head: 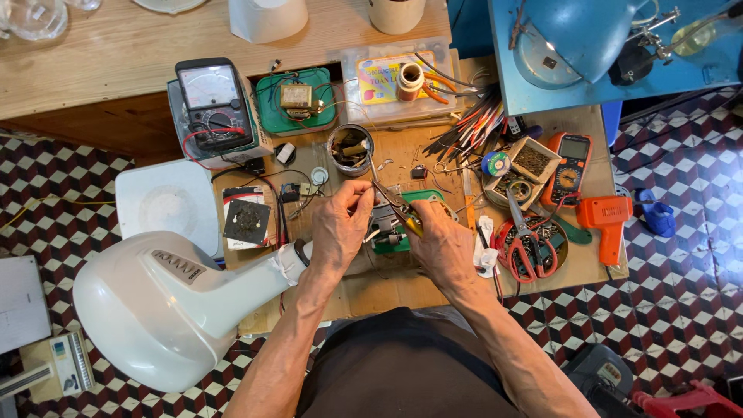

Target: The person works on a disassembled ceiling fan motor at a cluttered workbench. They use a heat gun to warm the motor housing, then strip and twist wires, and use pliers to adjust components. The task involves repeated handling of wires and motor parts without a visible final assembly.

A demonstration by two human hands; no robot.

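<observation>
Two hands work over the green board: our right hand clenches yellow-handled pliers, our left hand pinches a small part just above. We should steady both wrists on the tabletop.

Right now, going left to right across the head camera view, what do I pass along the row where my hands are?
White lamp head → left hand → right hand → red-handled scissors → orange drill-shaped tool → blue object.
</observation>
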